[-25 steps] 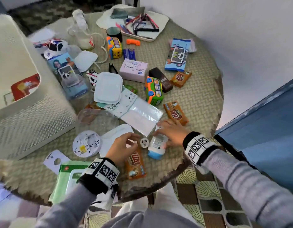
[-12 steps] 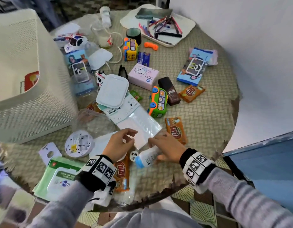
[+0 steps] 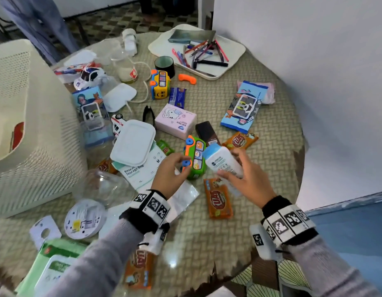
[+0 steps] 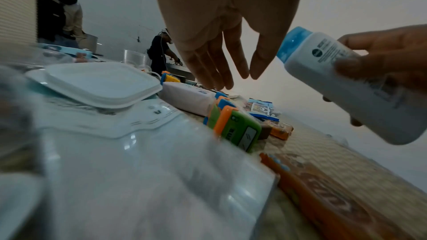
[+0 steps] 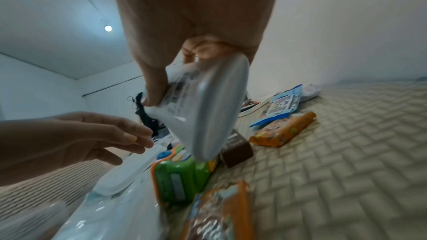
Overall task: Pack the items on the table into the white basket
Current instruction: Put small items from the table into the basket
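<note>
Above the table (image 3: 239,211), near its front edge: one white bottle (image 3: 223,162), blue cap, held clear of the clutter in the right hand (image 3: 248,181), thumb and fingers curled round its body. Left hand (image 3: 170,174): empty, fingers straight and close together, just beside it. Basket (image 3: 46,146): far left. Advice: keep the grip firm and carry high over the toys.

Both forearms wear grey sleeves (image 3: 113,249), faintly striped it seems, with black wristbands (image 3: 150,209) carrying white blocks printed with black square markers.
</note>
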`<control>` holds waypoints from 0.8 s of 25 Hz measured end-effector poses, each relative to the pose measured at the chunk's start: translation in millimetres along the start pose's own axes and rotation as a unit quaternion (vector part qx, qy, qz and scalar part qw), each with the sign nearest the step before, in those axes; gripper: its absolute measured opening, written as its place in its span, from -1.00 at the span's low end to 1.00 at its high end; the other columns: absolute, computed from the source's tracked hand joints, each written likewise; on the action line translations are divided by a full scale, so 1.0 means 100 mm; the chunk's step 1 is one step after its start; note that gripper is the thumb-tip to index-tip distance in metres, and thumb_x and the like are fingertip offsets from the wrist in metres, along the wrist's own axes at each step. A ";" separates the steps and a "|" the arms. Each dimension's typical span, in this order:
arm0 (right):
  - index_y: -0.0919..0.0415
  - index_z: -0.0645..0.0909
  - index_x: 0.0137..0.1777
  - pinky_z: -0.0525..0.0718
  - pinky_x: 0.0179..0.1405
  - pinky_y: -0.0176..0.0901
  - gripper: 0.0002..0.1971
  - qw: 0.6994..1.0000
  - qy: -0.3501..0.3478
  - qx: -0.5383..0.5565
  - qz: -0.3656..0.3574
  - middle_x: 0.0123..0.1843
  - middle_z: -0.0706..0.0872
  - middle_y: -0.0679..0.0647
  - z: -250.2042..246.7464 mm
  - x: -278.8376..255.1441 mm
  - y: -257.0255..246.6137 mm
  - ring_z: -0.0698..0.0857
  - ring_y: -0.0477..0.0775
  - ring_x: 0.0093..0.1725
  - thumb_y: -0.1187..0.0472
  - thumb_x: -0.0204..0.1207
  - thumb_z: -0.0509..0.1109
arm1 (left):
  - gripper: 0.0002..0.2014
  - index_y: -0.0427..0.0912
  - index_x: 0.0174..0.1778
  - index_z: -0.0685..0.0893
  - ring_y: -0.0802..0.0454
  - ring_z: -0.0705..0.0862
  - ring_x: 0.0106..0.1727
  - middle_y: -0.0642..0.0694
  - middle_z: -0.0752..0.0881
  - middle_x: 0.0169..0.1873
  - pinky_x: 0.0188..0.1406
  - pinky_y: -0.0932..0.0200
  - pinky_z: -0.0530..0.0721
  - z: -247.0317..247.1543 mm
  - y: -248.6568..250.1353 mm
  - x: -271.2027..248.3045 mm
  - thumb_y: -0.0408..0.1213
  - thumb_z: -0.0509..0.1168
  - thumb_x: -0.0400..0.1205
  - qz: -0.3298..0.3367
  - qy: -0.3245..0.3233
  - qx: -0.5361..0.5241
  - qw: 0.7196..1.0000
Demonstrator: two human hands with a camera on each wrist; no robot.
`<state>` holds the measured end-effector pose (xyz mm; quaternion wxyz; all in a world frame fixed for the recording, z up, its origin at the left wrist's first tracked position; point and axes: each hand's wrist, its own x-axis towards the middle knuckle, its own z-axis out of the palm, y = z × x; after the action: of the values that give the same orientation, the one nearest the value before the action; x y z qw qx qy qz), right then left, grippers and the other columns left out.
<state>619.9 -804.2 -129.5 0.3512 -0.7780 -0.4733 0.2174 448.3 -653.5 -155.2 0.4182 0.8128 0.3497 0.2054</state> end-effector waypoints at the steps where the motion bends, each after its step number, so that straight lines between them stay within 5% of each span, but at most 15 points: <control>1: -0.01 0.37 0.33 0.72 -0.28 0.11 -0.33 1.000 0.024 0.005 0.013 -0.02 0.74 -0.09 -0.05 0.05 0.06 0.75 -0.02 -0.19 -0.37 0.32 0.33 | -0.72 -0.22 0.06 0.72 0.07 0.61 0.03 -0.10 0.72 -0.02 0.00 0.34 0.49 0.05 0.02 0.15 -0.19 0.32 0.50 0.013 -0.005 0.013 1.000; 3: -0.03 0.36 0.34 0.72 -0.24 0.11 -0.34 0.998 0.053 0.015 0.031 -0.01 0.72 -0.12 -0.12 0.12 0.16 0.75 -0.01 -0.15 -0.35 0.32 0.33 | -0.66 -0.22 0.08 0.72 -0.04 0.63 0.10 -0.12 0.73 0.01 0.11 0.16 0.49 0.13 0.04 0.41 -0.10 0.33 0.48 0.032 -0.013 0.047 0.998; 6: -0.10 0.36 0.31 0.73 -0.18 0.15 -0.38 0.993 0.081 0.068 0.052 0.01 0.71 -0.16 -0.20 0.27 0.33 0.75 -0.05 -0.10 -0.31 0.31 0.38 | -0.59 -0.18 0.22 0.66 -0.07 0.59 0.24 -0.11 0.68 0.14 0.21 0.16 0.44 0.28 0.07 0.84 -0.04 0.42 0.52 0.012 -0.027 0.100 0.995; 10: -0.24 0.34 0.25 0.76 -0.16 0.17 -0.44 0.986 0.086 0.115 0.090 0.00 0.74 -0.10 -0.25 0.38 0.52 0.76 -0.10 -0.10 -0.32 0.29 0.43 | -0.27 -0.13 0.49 0.43 -0.03 0.50 0.43 -0.08 0.54 0.41 0.41 -0.02 0.44 0.51 0.05 1.23 0.12 0.45 0.46 -0.075 -0.075 0.164 0.981; 15: -0.29 0.34 0.22 0.76 -0.16 0.20 -0.48 0.980 0.096 0.133 0.112 -0.01 0.74 -0.09 -0.25 0.47 0.66 0.76 -0.05 -0.10 -0.25 0.32 0.47 | 0.07 -0.16 0.61 0.18 -0.09 0.44 0.48 -0.11 0.50 0.45 0.45 -0.04 0.34 0.70 -0.01 1.47 0.38 0.41 0.32 -0.114 -0.115 0.284 0.945; 20: -0.30 0.35 0.19 0.75 -0.19 0.25 -0.48 0.976 0.100 0.137 0.138 -0.07 0.74 -0.03 -0.19 0.51 0.77 0.77 0.02 -0.17 -0.29 0.30 0.48 | -0.02 0.08 0.61 0.15 0.02 0.52 0.42 0.09 0.62 0.36 0.35 -0.08 0.24 0.76 -0.07 1.53 0.33 0.42 0.34 -0.080 -0.156 0.299 0.938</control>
<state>700.9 -788.8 -174.7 0.4667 -0.7981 -0.2898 0.2473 595.5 -578.5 -197.1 0.2203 0.8915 0.3894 -0.0718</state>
